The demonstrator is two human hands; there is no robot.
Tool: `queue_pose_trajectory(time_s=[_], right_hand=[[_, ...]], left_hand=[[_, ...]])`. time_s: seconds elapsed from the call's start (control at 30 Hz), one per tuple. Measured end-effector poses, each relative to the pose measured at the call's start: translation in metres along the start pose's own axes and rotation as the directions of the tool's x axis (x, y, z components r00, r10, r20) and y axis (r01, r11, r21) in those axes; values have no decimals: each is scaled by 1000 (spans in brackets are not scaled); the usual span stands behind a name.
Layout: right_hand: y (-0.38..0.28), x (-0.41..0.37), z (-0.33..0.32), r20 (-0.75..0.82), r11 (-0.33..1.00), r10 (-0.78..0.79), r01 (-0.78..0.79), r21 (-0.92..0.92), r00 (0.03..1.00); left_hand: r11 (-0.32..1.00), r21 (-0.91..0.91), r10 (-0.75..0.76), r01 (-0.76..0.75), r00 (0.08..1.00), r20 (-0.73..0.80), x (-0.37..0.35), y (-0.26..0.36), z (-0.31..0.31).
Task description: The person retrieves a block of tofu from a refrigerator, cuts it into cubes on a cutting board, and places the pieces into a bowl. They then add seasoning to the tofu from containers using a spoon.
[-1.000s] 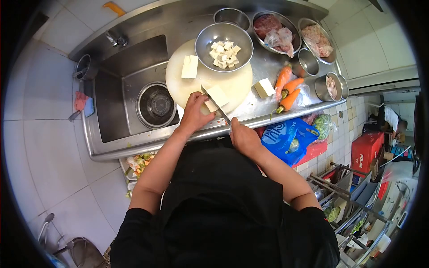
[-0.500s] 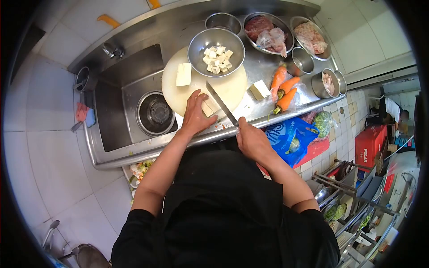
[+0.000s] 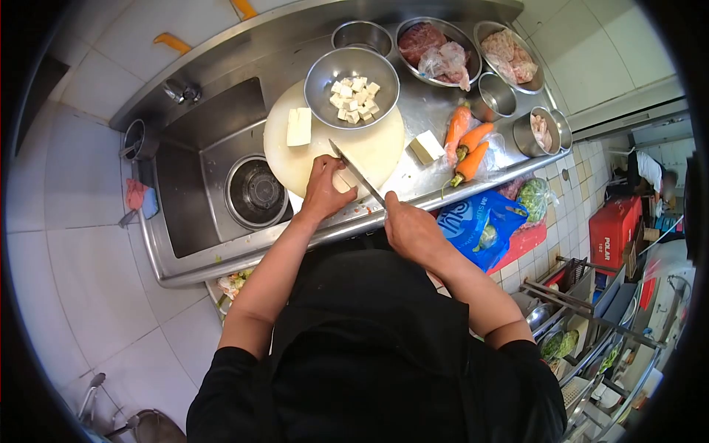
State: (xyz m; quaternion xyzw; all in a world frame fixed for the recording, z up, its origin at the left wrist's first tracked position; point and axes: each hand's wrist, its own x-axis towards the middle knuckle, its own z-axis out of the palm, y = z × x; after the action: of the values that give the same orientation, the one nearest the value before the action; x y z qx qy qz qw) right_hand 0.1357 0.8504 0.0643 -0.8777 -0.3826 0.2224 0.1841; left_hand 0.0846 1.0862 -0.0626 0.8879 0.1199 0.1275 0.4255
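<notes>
My right hand [image 3: 413,227] grips a knife [image 3: 360,176] by its handle, the blade slanting up and left over the round white cutting board [image 3: 284,164]. Beside the blade, my left hand [image 3: 325,190] has thumb and fingers closed around a block of tofu [image 3: 343,181], partly hidden by the hand. Another tofu piece [image 3: 299,127] lies at the board's left. A metal bowl [image 3: 317,103] holding tofu cubes [image 3: 354,98] rests over the board's far edge. To the right, one more tofu block [image 3: 426,147] sits on the steel counter.
A sink [image 3: 177,188] with a round metal pot [image 3: 256,189] inside is at left. Carrots [image 3: 469,159] lie on the right, near a blue bag [image 3: 484,229] below the counter edge. Metal bowls of meat [image 3: 422,42] stand at the back. A person [image 3: 650,173] is far right.
My left fingers have drawn in closer around the tofu block. The knife and right hand have shifted slightly left, bringing the blade nearer my left hand.
</notes>
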Motion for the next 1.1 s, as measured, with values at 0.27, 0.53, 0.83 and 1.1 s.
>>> queue_pose_trajectory(time_s=[0.27,0.53,0.83,1.1], right_hand=[[6,22,17,128,999,44,-41,-25,991],[25,19,43,48,998,34,-31,-53,998],[7,18,21,79,996,47,-41,-81,996],[3,-4,-2,11,998,37,-37,51,999]], left_hand=[[1000,-24,-4,4,1000,17,-2,1,-2],[999,-16,43,-44,997,-70,-5,-5,2],[850,368,217,-378,887,408,60,57,-51],[797,387,439,-463,885,155,48,57,-74]])
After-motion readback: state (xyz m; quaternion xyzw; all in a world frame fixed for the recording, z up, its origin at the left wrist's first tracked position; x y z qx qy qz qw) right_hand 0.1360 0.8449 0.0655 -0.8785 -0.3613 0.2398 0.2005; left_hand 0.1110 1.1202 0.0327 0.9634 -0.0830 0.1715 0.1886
